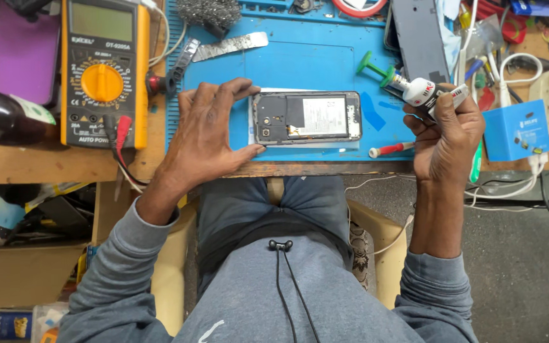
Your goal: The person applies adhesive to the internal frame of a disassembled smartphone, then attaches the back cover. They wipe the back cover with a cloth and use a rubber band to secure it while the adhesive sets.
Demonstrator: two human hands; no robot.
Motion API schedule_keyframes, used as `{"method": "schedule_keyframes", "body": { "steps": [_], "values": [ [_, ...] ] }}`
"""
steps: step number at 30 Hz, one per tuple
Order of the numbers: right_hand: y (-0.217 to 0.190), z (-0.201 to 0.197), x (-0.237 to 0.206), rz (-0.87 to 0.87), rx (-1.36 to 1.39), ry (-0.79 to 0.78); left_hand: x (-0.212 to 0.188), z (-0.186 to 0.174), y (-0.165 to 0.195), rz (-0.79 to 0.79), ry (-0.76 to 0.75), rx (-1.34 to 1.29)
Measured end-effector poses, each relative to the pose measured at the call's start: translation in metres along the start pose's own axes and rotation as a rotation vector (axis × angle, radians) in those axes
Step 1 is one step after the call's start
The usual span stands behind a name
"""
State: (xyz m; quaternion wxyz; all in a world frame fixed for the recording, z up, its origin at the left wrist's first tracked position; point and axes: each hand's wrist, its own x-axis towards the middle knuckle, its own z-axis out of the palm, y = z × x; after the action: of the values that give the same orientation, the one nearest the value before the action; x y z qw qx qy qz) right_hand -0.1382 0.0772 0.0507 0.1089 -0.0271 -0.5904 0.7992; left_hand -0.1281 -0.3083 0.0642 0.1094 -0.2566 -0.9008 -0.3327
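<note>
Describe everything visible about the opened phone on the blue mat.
The opened phone lies flat, lengthwise across the blue work mat, back cover off. A dark frame surrounds a pale battery and small metal parts. It rests on a white sheet. The left hand steadies its left end with thumb and fingers; the right hand stays clear.

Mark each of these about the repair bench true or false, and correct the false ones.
1. The left hand rests on the end of the opened phone. True.
2. The right hand holds a screwdriver. False: it holds a small white glue tube with a green cap.
3. The phone lies on a blue mat. True.
4. The yellow meter sits to the right of the phone. False: it sits to the left, beyond the left hand.
5. A small red-handled screwdriver lies on the mat near the phone. True.
</note>
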Motion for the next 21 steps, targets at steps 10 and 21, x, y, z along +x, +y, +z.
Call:
{"method": "schedule_keyframes", "body": {
  "steps": [10,21],
  "values": [
    [0.012,-0.035,-0.018,-0.058,-0.008,-0.013,-0.001,0.008,-0.001,0.020,0.001,-0.001],
    [0.025,-0.006,-0.045,-0.135,0.011,-0.042,-0.008,0.014,-0.015,0.030,0.010,0.008]
  ]
}}
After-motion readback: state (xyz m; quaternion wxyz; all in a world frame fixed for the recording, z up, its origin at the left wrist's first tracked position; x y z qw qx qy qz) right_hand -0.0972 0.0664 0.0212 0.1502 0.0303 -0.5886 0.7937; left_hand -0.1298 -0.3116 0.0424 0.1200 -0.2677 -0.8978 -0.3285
